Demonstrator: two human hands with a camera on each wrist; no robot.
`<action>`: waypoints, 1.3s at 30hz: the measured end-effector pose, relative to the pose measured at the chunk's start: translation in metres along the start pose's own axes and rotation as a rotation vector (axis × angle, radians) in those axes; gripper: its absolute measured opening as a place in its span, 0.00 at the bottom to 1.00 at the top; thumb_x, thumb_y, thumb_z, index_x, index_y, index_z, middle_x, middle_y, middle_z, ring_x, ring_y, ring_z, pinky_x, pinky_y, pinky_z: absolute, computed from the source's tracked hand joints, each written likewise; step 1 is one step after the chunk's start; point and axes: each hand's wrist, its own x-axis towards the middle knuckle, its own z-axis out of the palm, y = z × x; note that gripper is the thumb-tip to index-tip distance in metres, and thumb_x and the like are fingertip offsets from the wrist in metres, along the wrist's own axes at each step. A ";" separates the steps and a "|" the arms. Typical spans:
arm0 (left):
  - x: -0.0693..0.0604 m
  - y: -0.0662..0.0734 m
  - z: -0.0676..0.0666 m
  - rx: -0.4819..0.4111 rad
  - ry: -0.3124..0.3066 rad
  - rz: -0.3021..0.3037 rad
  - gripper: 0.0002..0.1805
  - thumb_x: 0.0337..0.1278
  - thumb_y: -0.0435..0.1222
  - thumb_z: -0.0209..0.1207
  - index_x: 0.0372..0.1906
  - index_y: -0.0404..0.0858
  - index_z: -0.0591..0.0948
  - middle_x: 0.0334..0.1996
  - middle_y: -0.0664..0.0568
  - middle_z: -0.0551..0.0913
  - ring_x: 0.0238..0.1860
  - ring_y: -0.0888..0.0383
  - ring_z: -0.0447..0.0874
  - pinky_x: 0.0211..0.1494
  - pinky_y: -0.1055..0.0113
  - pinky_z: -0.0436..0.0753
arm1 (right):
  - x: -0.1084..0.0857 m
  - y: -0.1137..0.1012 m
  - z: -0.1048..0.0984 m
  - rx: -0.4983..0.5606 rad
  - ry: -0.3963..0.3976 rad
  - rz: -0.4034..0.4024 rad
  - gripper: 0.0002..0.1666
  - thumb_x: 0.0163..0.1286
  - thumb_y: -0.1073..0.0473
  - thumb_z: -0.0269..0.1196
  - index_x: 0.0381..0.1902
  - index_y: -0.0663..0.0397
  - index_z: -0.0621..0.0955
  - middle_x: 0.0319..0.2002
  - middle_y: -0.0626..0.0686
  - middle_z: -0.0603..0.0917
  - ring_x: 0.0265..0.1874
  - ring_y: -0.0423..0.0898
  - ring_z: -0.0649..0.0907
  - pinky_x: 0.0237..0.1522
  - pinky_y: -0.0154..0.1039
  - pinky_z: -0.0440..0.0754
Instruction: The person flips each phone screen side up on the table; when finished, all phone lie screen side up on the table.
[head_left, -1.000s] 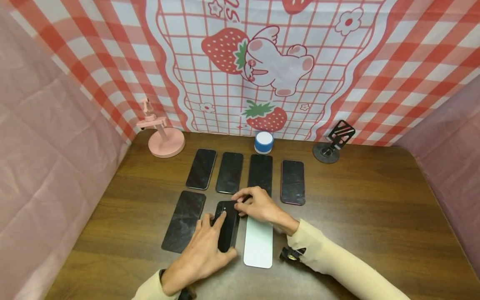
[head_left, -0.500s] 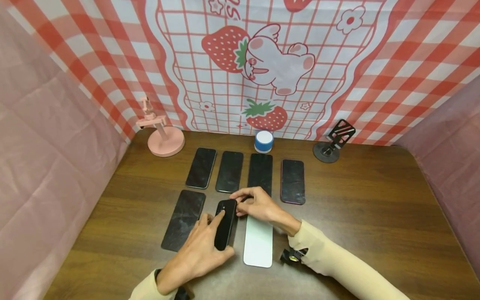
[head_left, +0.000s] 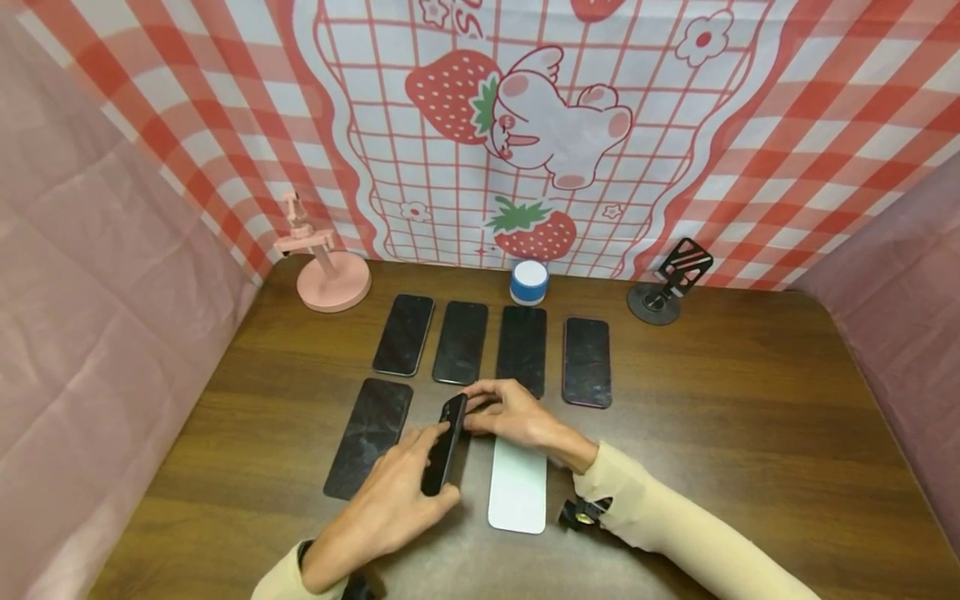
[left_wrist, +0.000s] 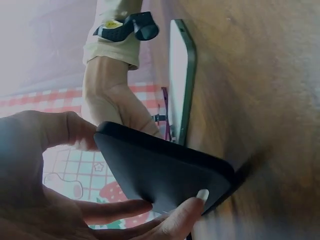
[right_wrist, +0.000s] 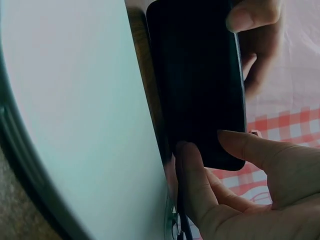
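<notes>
A black smartphone [head_left: 444, 457] is tilted up steeply on one long edge between my hands. My left hand [head_left: 390, 504] grips it from the left, thumb at the near end and fingers on its back. In the left wrist view the phone's plain black back [left_wrist: 165, 175] shows between thumb and fingers. My right hand [head_left: 513, 417] pinches the far end. Its fingertips lie on the dark screen [right_wrist: 195, 75] and edge in the right wrist view. Under the right wrist lies a white-backed phone [head_left: 517, 493], its far part hidden by that hand.
Dark phones lie face up in a far row: one [head_left: 403, 335], a second [head_left: 461, 342], a third [head_left: 522, 346] and a fourth [head_left: 587, 362]. A larger one [head_left: 367, 437] is left of my left hand. Behind stand a pink stand [head_left: 333, 282], blue-white cylinder [head_left: 529, 283] and black stand [head_left: 654, 302].
The black smartphone has turned from lying nearly flat, back up, to standing steeply on its long edge. My left hand has shifted slightly left with it; the right fingers stay at its far end.
</notes>
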 end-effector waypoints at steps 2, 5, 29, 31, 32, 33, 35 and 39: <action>0.000 -0.001 -0.001 -0.026 0.015 0.015 0.41 0.46 0.40 0.70 0.71 0.38 0.74 0.56 0.44 0.84 0.48 0.54 0.87 0.46 0.56 0.85 | 0.000 0.000 0.001 -0.023 0.004 -0.004 0.26 0.72 0.66 0.66 0.66 0.69 0.77 0.54 0.69 0.85 0.45 0.50 0.91 0.47 0.36 0.88; 0.002 -0.003 -0.002 -0.071 0.016 0.021 0.39 0.47 0.37 0.69 0.70 0.39 0.75 0.53 0.47 0.85 0.45 0.57 0.87 0.42 0.63 0.84 | 0.001 0.001 0.003 -0.057 0.019 -0.006 0.26 0.71 0.63 0.68 0.64 0.68 0.78 0.54 0.68 0.86 0.45 0.50 0.91 0.46 0.34 0.86; 0.005 -0.029 -0.019 -0.350 0.036 0.059 0.37 0.49 0.24 0.65 0.69 0.41 0.74 0.47 0.37 0.87 0.32 0.64 0.89 0.35 0.73 0.85 | 0.007 0.002 0.016 -0.196 0.226 0.022 0.27 0.58 0.58 0.79 0.54 0.58 0.85 0.41 0.57 0.89 0.33 0.39 0.87 0.35 0.31 0.83; 0.005 -0.030 -0.019 -0.350 0.041 0.038 0.37 0.50 0.23 0.65 0.69 0.41 0.75 0.47 0.39 0.87 0.33 0.63 0.88 0.35 0.73 0.85 | 0.007 0.002 0.017 -0.222 0.248 0.027 0.27 0.56 0.57 0.80 0.53 0.56 0.86 0.39 0.55 0.89 0.33 0.39 0.85 0.36 0.32 0.82; 0.006 -0.030 -0.019 -0.350 0.044 0.022 0.37 0.51 0.22 0.65 0.69 0.41 0.75 0.47 0.39 0.86 0.33 0.63 0.88 0.35 0.73 0.85 | 0.007 0.002 0.018 -0.233 0.257 0.029 0.27 0.56 0.57 0.81 0.53 0.56 0.86 0.39 0.55 0.89 0.32 0.39 0.85 0.37 0.33 0.82; 0.006 -0.031 -0.020 -0.350 0.050 0.008 0.36 0.51 0.22 0.65 0.69 0.41 0.75 0.46 0.40 0.86 0.33 0.63 0.87 0.35 0.73 0.85 | 0.007 0.002 0.019 -0.244 0.266 0.031 0.27 0.55 0.57 0.81 0.52 0.56 0.86 0.38 0.54 0.89 0.32 0.39 0.84 0.37 0.33 0.82; 0.007 -0.031 -0.020 -0.342 0.061 -0.021 0.36 0.51 0.22 0.68 0.68 0.40 0.77 0.45 0.42 0.85 0.34 0.62 0.86 0.35 0.73 0.85 | 0.007 0.002 0.020 -0.253 0.277 0.038 0.28 0.55 0.57 0.81 0.53 0.55 0.86 0.37 0.54 0.88 0.29 0.38 0.84 0.36 0.33 0.82; 0.007 -0.033 -0.020 -0.292 0.078 -0.039 0.34 0.50 0.24 0.72 0.66 0.36 0.78 0.42 0.47 0.82 0.34 0.62 0.84 0.34 0.73 0.83 | 0.006 0.001 0.022 -0.284 0.282 0.027 0.28 0.54 0.59 0.81 0.54 0.56 0.85 0.36 0.54 0.88 0.23 0.37 0.84 0.33 0.32 0.83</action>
